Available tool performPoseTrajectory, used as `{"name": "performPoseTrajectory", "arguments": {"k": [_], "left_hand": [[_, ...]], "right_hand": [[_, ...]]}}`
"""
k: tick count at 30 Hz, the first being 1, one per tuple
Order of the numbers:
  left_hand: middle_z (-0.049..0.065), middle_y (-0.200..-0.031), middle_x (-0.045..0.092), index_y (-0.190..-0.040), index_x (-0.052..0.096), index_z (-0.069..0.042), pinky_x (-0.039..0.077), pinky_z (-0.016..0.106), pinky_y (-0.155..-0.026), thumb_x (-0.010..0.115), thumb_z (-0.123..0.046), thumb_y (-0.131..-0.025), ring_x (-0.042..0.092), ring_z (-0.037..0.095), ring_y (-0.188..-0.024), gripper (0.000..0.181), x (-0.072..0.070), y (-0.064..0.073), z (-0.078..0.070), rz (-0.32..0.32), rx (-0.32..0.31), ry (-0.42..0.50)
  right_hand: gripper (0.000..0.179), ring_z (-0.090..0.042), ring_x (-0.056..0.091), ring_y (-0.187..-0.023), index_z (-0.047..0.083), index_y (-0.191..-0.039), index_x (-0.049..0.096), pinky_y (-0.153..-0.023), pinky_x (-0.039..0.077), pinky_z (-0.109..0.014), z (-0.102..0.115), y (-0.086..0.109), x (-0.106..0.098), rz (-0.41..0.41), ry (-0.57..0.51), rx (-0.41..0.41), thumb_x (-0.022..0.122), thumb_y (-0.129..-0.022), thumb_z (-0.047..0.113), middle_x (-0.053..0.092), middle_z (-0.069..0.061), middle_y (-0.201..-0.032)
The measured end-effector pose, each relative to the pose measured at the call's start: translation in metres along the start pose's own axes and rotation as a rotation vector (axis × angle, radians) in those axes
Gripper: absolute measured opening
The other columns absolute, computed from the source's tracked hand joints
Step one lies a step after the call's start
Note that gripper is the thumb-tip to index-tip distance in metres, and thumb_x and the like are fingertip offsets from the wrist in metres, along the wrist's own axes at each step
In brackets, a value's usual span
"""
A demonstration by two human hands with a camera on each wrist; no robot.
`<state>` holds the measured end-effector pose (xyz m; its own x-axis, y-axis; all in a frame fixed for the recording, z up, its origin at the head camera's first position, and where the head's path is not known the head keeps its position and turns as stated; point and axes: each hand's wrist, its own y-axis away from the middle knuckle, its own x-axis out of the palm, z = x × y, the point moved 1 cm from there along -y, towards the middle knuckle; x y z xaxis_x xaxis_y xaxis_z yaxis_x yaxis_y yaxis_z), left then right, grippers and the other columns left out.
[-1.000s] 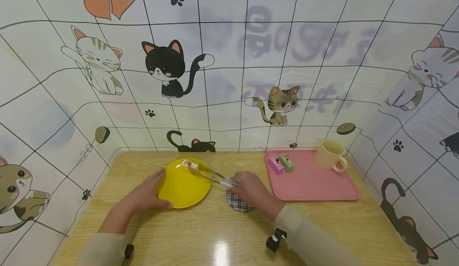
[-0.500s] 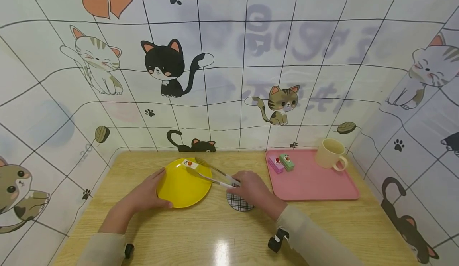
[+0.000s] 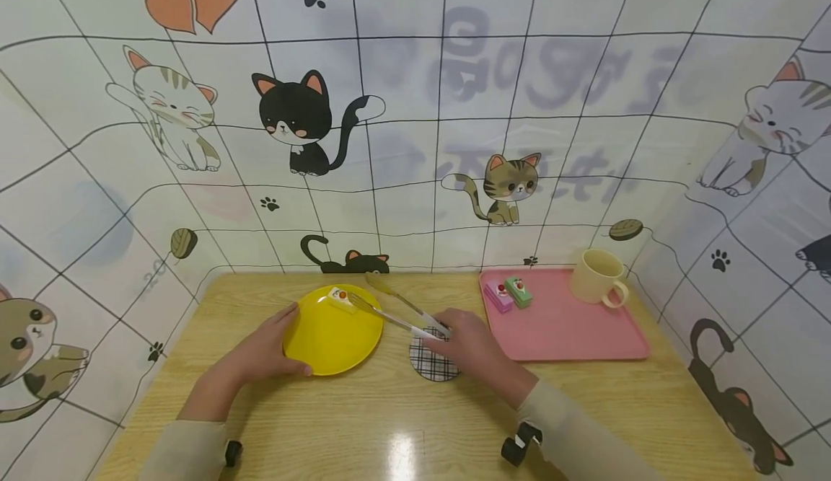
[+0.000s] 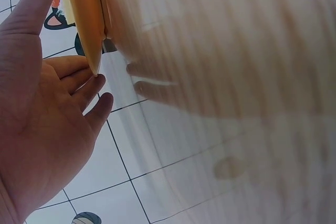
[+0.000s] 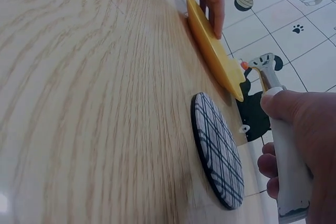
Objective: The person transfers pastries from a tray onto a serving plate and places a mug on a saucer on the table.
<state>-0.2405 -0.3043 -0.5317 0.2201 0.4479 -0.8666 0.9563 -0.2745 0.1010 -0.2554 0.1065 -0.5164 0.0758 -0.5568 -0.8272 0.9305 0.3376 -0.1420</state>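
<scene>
A yellow plate lies on the left of the table, with a small toy cake slice topped in white and red near its far rim. My left hand rests at the plate's left rim, fingers extended along the far side and thumb at the near side; in the left wrist view the fingertips meet the plate's edge. With my right hand I grip metal tongs with white handles. Their arms are spread; one tip is by the cake, the other past the plate's far right rim.
Under the tongs and right hand lies a round plaid coaster. A pink tray at the right bears a pink cake piece, a green cake piece and a cream mug. A cat-print wall covering stands behind the table.
The tongs have spread apart and come off the cake, and my right hand has shifted slightly to the right. The cake stays on the plate; my left hand is still.
</scene>
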Motion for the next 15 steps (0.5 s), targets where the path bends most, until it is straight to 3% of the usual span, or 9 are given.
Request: {"name": "performPoseTrajectory", "arguments": {"k": [15], "left_hand": [[0.018,-0.166,0.020,-0.159,0.025,0.000,0.023,0.062,-0.118,0.088,-0.065,-0.063,0.023,0.044,-0.149,0.131,-0.001,0.001,-0.002,0.000,-0.016,0.013]], "right_hand": [[0.044,-0.014,0.057,-0.078,0.014,-0.121,0.073,-0.065,0.050,-0.031,-0.027,0.026,-0.028,-0.093,0.012,0.027,0.082,-0.084,0.036,0.067,0.006,-0.095]]}}
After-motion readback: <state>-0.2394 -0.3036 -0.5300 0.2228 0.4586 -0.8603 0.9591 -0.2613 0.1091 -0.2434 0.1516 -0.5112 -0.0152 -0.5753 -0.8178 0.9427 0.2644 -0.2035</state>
